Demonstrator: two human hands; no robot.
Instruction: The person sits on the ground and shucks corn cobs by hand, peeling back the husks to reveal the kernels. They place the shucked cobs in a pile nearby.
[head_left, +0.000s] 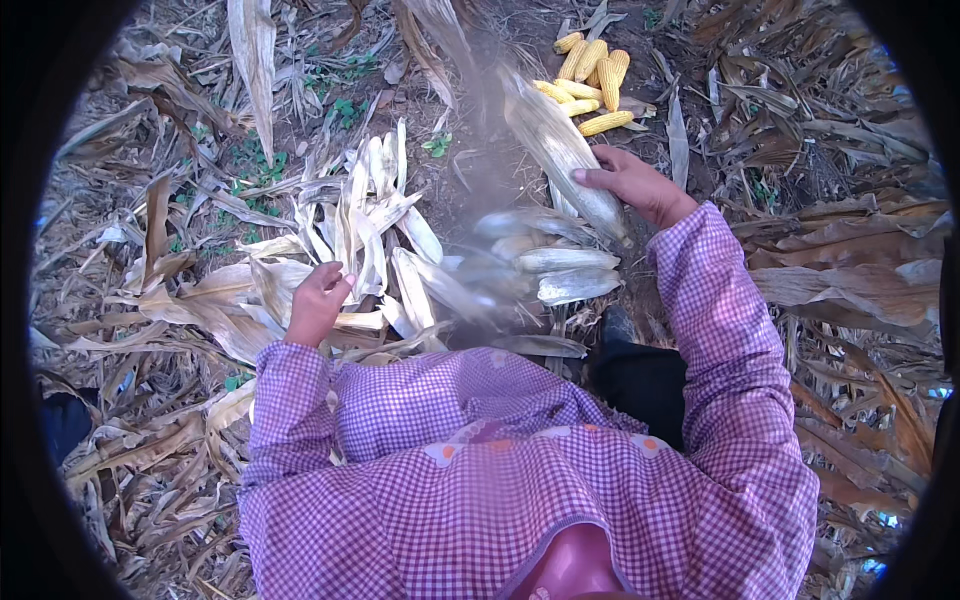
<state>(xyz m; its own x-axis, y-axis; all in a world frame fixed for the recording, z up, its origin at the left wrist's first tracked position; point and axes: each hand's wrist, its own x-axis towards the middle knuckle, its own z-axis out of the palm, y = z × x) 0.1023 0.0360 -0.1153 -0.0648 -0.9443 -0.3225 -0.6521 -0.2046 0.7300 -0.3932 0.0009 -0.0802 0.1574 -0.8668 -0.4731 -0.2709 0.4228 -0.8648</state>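
Observation:
My right hand (637, 184) grips a large ear of corn in its dry, pale husk (559, 146), which slants from upper left to lower right. Below it, several more husked ears (566, 260) lie side by side on the soil. At the left, my left hand (321, 300) is raised by a heap of stripped corn husks (367, 232), its fingers slightly curled and nothing seen in them. Beyond the held ear rests a pile of bare yellow corn cobs (592, 71). A blurred patch down the middle softens part of the husks and ears.
Dry corn leaves and stalks (847, 292) cover the ground on the right, with more litter (150, 427) on the left. Small green weeds (345, 112) grow at the upper left. A dark shoe (616, 326) stands close to the unpeeled ears.

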